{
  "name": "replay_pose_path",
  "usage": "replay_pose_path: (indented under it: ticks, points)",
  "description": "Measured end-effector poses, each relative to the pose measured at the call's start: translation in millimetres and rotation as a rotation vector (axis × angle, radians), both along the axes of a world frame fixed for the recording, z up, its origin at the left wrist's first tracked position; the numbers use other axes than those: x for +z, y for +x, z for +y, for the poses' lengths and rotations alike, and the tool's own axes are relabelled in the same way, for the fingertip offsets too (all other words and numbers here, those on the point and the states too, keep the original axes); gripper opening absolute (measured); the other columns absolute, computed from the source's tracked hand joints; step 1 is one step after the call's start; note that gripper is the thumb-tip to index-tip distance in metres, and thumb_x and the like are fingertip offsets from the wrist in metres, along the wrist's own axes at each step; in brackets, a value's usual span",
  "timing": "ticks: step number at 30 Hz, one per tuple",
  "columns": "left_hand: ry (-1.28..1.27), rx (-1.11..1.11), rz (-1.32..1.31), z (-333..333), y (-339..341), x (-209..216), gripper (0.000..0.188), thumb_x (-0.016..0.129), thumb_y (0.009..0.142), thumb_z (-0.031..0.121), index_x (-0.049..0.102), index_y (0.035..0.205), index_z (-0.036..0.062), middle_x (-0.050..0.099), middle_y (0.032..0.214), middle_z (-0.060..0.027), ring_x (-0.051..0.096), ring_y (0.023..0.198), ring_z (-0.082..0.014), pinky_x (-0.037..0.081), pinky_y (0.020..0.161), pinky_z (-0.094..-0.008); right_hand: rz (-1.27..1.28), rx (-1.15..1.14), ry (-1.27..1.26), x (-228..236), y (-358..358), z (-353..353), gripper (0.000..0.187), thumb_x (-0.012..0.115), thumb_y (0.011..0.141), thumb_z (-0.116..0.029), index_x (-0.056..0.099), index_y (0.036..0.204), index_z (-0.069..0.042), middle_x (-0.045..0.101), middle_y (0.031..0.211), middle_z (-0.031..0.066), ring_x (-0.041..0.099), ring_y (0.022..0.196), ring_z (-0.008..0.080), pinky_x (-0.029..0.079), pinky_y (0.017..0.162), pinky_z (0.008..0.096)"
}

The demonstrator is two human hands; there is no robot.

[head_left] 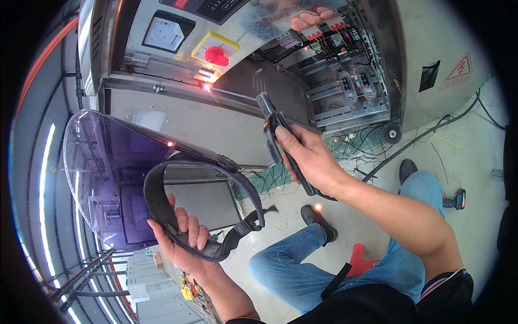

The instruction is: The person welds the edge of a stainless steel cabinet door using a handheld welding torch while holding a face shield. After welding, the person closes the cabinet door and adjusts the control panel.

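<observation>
My left hand (186, 237) grips the dark padded headband (162, 208) of a face shield, with its fingers wrapped round the band. The clear, purple-tinted visor (102, 173) spreads out to the left of it. A loose buckle strap (245, 224) hangs at the right. In my right hand (310, 156) is a black tool with a short lever, shaped like a welding electrode holder (272, 129). My thumb lies along its upper side, and its tip points up and away, in front of a metal cabinet. Part of its handle is hidden by my fingers.
The open electrical cabinet (318, 105) holds breakers and wiring; a red rotary switch (217, 56) is on its panel. Another person's fingers (312, 19) rest near the breakers. Loose wires (350, 148), a black cable (415, 137) and a cordless power tool (458, 198) lie on the floor.
</observation>
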State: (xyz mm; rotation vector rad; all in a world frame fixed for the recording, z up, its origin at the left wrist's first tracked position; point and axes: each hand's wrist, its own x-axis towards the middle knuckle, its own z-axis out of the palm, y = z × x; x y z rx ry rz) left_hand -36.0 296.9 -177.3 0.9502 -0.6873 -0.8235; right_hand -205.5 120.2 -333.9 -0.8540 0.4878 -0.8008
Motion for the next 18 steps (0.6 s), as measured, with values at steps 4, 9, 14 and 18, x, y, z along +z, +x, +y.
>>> replay_pose_path:
  ticks: [4, 9, 14, 18]
  points:
    - [0.034, -0.01, 0.004, -2, -2, -2, 0.067, 0.04, 0.112, 0.047, 0.038, 0.149, -0.0098, 0.043, 0.08, -0.0054, 0.038, 0.052, -0.0103, 0.036, 0.039, -0.0248, 0.017, 0.009, 0.031, -2, 2, 1, 0.056, 0.052, 0.105, -0.059, 0.059, 0.107, -0.003, 0.053, 0.064, -0.0004, 0.054, 0.05, 0.0085, 0.044, 0.048, 0.0262]
    - [0.153, -0.045, -0.049, -11, -16, -9, 0.065, 0.04, 0.112, 0.048, 0.044, 0.146, -0.0079, 0.04, 0.078, -0.0021, 0.039, 0.049, -0.0089, 0.035, 0.036, -0.0239, 0.03, 0.026, 0.002, -3, 1, 0, 0.062, 0.051, 0.104, -0.061, 0.06, 0.115, -0.001, 0.054, 0.068, 0.0007, 0.056, 0.052, 0.0076, 0.047, 0.05, 0.0254]
    - [0.268, -0.082, -0.076, -20, -31, -17, 0.066, 0.038, 0.112, 0.049, 0.044, 0.146, -0.0074, 0.041, 0.078, -0.002, 0.036, 0.048, -0.0084, 0.034, 0.035, -0.0231, 0.008, -0.15, -0.125, -2, -1, 8, 0.057, 0.053, 0.106, -0.057, 0.061, 0.117, -0.001, 0.053, 0.067, -0.0001, 0.055, 0.051, 0.0076, 0.046, 0.049, 0.0264]
    - [0.049, -0.146, 0.069, -11, -8, -3, 0.071, 0.042, 0.111, 0.049, 0.034, 0.151, -0.0093, 0.042, 0.086, -0.0056, 0.037, 0.055, -0.0104, 0.037, 0.041, -0.0251, -0.138, -0.071, -0.018, -6, 4, 10, 0.051, 0.053, 0.107, -0.053, 0.061, 0.116, -0.004, 0.052, 0.065, -0.002, 0.05, 0.048, 0.0073, 0.042, 0.047, 0.026]
